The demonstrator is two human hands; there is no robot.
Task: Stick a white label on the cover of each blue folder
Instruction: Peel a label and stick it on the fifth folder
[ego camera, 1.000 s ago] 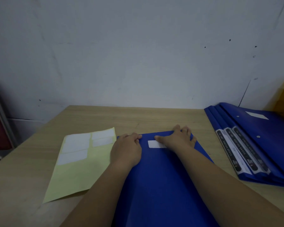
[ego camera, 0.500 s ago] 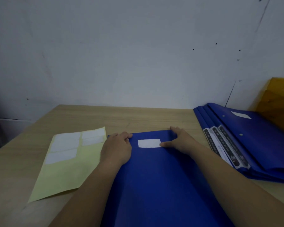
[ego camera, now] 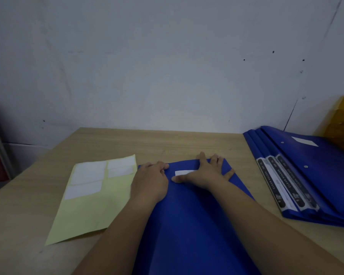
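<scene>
A blue folder [ego camera: 189, 225] lies on the wooden table in front of me. A white label [ego camera: 182, 172] sits near the folder's far edge. My right hand [ego camera: 203, 173] lies flat over the label's right part, fingers spread, thumb pointing left under the label. My left hand [ego camera: 150, 180] rests on the folder's far left corner with its fingers curled over the edge. Left of the folder lies a yellow label sheet [ego camera: 87, 201] with a few white labels [ego camera: 87, 175] on its far end.
A stack of blue folders [ego camera: 314, 175] lies at the right; the top one bears a white label [ego camera: 304, 140]. A yellow object [ego camera: 342, 124] stands behind the stack. A grey wall rises behind the table [ego camera: 167, 141].
My right hand slid left across the label and now covers its right part with the fingers spread. My left hand stayed at the folder's corner.
</scene>
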